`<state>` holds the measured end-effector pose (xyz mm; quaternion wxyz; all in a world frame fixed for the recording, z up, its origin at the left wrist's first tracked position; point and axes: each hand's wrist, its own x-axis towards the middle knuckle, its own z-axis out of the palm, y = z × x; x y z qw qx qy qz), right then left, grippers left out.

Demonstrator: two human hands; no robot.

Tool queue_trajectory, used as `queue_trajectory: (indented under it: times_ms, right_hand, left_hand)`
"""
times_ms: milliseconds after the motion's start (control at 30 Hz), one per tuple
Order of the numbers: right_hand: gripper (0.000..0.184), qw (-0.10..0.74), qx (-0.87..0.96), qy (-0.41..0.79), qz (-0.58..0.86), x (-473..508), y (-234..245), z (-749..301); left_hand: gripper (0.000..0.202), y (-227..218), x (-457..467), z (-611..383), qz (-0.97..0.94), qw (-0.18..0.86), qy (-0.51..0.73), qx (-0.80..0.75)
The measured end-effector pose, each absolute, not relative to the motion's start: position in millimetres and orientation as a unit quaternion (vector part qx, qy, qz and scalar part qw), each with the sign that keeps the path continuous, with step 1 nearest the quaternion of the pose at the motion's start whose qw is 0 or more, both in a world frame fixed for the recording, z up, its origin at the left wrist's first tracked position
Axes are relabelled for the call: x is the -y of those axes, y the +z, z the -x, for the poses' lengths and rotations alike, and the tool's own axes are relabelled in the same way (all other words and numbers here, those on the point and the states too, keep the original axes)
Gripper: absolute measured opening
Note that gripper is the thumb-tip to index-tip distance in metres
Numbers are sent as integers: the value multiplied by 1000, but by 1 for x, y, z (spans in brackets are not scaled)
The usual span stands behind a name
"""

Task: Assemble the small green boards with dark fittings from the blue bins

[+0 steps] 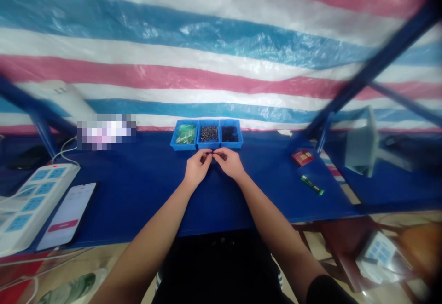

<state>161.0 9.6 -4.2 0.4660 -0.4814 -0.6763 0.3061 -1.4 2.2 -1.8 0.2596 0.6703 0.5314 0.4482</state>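
My left hand [198,168] and my right hand [229,163] meet fingertip to fingertip over the blue table, just in front of three small blue bins. Both are closed in a pinch around something dark and tiny between them, too small to name. The left bin [184,147] holds green pieces, perhaps in clear wrapping. In the middle bin [208,146] lie many small metallic parts [209,134]. Small black pieces [229,134] fill the right bin [232,145].
A phone [67,214] and a white power strip [41,198] with cables lie at the table's left. Toward the right are a red box [303,157] and a green packet [312,185]. Blue frame bars [345,92] slant up at both sides before a striped sheet [207,78].
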Motion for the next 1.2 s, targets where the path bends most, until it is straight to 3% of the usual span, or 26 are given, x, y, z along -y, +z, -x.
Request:
queue_trajectory:
  times_ms: [200,1200]
  right_hand:
    - [23,507,616,375,472,-11,-4,-158]
    - [26,529,599,401,448,-11,-6,-156]
  left_hand:
    - [26,1,-1,1,-675,269,450,-519]
    - [28,3,1,1,-675,280,446,-517]
